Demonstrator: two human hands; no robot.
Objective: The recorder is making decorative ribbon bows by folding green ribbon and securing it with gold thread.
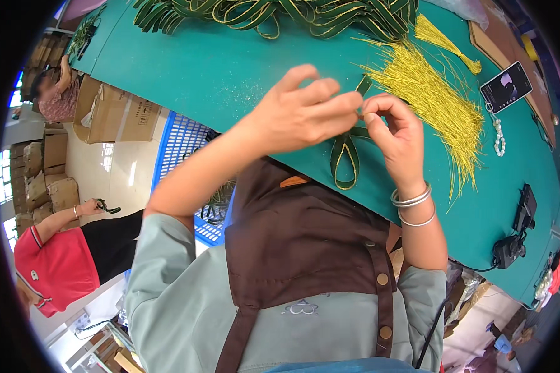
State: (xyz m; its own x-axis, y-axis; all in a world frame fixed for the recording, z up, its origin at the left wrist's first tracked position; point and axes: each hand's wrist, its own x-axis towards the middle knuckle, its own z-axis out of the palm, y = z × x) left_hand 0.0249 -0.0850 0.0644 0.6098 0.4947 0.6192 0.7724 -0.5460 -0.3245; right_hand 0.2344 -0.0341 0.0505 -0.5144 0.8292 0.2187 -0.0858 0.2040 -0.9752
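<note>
A dark green ribbon bow with gold edges sits between my hands, over the table's near edge; one loop [345,163] hangs below my fingers and another part of the ribbon [364,84] shows above them. My left hand [308,109] is closed at the bow's middle, its fingers curled and its thumb hidden. From the right, my right hand [393,127] pinches with thumb and index finger at the same spot, its fingertips almost touching the left ones. Whatever thin piece lies in the pinch is too small to make out. Gold wire strands [438,102] lie spread just beyond my right hand.
Many looped green ribbons [280,13] are heaped along the far side of the green table [186,62]. A tied gold bundle [448,43], a phone [507,87] and a black adapter [509,250] lie rightward. A blue basket [179,146] stands below the edge. Two people work at left.
</note>
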